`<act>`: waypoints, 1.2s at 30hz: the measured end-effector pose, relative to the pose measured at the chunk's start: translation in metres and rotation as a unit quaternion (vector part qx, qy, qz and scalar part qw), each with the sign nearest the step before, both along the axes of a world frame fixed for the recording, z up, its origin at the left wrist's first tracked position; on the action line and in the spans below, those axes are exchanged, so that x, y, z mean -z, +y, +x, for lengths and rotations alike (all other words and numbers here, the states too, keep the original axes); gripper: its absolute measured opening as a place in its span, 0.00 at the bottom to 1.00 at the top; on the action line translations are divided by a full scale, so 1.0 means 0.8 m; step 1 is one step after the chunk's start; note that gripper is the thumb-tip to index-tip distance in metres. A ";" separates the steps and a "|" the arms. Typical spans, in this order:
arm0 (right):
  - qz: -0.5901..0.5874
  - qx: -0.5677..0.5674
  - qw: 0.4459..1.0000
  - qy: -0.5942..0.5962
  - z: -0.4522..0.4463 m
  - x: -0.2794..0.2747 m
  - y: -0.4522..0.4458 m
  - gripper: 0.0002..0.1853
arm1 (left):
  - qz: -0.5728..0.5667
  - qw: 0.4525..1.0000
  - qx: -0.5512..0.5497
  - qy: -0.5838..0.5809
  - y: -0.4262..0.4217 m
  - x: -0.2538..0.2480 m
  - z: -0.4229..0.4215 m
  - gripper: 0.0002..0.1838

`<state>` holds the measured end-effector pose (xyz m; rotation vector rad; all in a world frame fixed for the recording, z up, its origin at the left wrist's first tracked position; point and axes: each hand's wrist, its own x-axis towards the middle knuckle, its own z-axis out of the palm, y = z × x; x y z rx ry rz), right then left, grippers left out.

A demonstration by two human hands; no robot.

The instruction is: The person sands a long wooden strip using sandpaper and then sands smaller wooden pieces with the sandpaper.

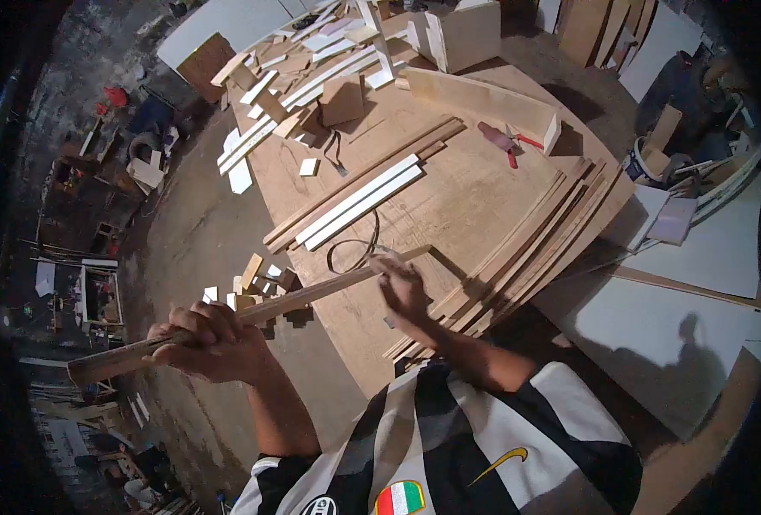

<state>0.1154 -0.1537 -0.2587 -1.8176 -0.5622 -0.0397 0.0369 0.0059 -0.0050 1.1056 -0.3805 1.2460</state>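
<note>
Left grip [204, 343] is wrapped round a long wooden strip [312, 294], with the fingers curled over it, so that hand is full. From far off, I see that it holds on close to one end, and a short bit pokes out past the hand, over the floor [191, 232]. I think most of the weight sits there. The right grip [402, 290] is up near the other end, with its fingers by the wood. It looks blurry to me, so I cannot tell if it is pinching the strip or just touching it. With the two hands well apart, I guess the long wood wobbles less. The strip slants in front of the striped shirt [415, 438], and its far tip is over the counter [483, 193].

On the counter, a bunch of long strips [526, 249] lies close to the right arm [475, 356]. I think they lie side by side so they take up little room and are easy to reach. Two white strips [359, 202] lie next to some brown strips [363, 176], all pointing the same way. A dark strap [377, 225] makes a loop just beside the held strip. A tool with red handles [530, 142] lies near a long board [479, 99], maybe put there to be out of the way.
</note>
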 end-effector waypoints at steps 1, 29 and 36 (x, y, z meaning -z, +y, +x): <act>0.018 -0.005 0.999 -0.027 -0.009 -0.020 0.003 0.26 | 0.030 0.999 0.037 -0.001 0.006 0.000 0.000 0.21; -0.040 0.041 0.998 0.042 0.055 0.123 -0.003 0.21 | 0.014 0.991 0.133 -0.010 0.011 0.004 -0.011 0.23; -0.085 0.090 0.990 0.074 0.059 0.184 -0.008 0.19 | 0.023 0.998 0.053 0.008 0.012 0.004 -0.010 0.24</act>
